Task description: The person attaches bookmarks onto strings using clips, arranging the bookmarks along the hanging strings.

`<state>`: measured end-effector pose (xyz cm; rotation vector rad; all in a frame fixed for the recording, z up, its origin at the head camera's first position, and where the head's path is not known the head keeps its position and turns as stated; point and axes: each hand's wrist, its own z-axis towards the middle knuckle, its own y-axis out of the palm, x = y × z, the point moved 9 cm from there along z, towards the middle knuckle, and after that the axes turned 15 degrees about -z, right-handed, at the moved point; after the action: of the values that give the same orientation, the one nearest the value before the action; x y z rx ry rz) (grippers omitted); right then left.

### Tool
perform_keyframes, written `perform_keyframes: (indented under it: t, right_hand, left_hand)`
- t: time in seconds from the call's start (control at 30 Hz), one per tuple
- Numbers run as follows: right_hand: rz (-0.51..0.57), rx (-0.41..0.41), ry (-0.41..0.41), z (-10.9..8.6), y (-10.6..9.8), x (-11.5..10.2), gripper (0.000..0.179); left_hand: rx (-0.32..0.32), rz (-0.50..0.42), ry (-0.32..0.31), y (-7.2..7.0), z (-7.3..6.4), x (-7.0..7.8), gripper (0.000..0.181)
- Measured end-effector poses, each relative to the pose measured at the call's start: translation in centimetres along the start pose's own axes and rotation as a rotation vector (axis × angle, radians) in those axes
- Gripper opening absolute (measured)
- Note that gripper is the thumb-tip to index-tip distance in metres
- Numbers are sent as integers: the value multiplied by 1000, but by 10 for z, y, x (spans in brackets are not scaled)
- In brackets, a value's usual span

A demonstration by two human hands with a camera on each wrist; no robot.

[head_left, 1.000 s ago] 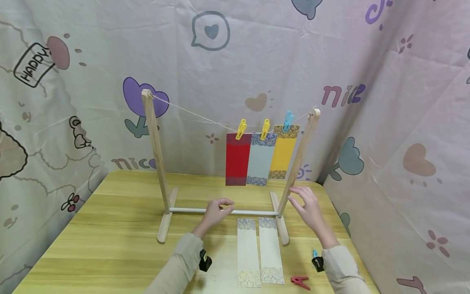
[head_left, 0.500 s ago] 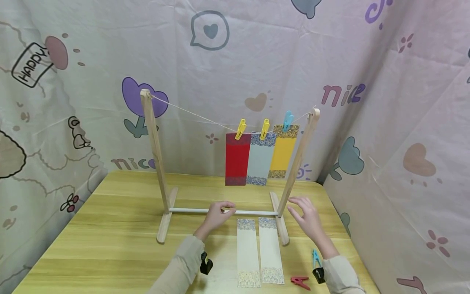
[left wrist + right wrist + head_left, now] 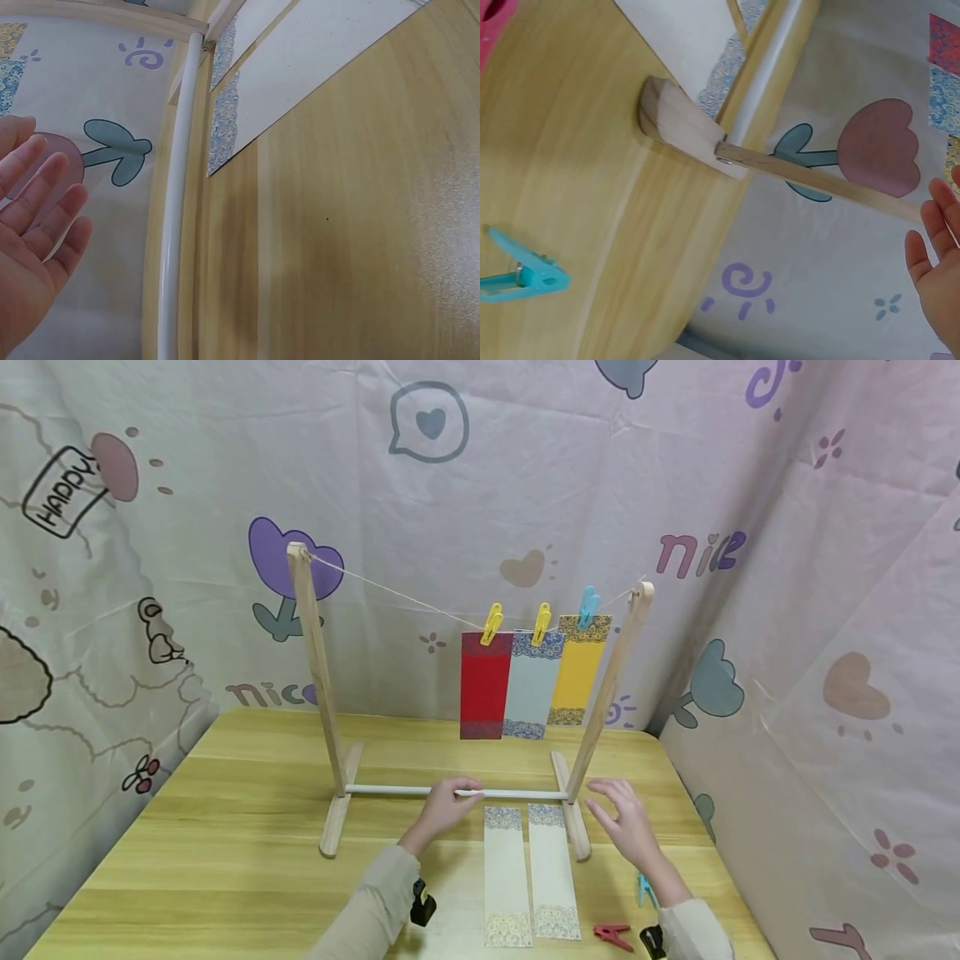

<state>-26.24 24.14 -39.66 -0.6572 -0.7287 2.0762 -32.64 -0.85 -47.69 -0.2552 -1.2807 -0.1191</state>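
Both hands hover over the table with nothing in them. In the head view the left hand (image 3: 447,806) is by the rack's white crossbar (image 3: 517,794), its fingers loosely bent; the left wrist view shows those fingers apart. The right hand (image 3: 624,817) is just right of the rack's right post, fingers relaxed and spread from the thumb. Between and below the hands lie two pale paper strips with patterned ends, the left strip (image 3: 507,877) and the right strip (image 3: 552,872). A red clothespin (image 3: 613,937) and a blue clothespin (image 3: 529,274) lie near the right forearm.
From the wooden rack's string (image 3: 397,592) hang a red card (image 3: 483,689) and a pale blue card (image 3: 531,685) on yellow clothespins, and a yellow card (image 3: 579,672) on a blue one. The left post (image 3: 317,668) and right post (image 3: 611,693) stand upright. Printed cloth hangs behind.
Both hands have lowered toward the table, the right one more. The blue clothespin on the table shows beside the right forearm. The hanging cards and paper strips stay put.
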Motion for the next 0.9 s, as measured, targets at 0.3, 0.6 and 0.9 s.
perform_keyframes:
  t: [0.3,0.6,0.9]
  right_hand:
    - [-33,-10,-13,-13,3,1,30]
    - [-38,-60,30,-30,9,4,28]
    - [-47,-62,43,-43,11,3,30]
  left_hand:
    - [-30,9,-5,5,-3,-3,18]
    - [-46,32,-6,10,-7,-11,19]
    - [-51,75,-15,15,-9,-16,22]
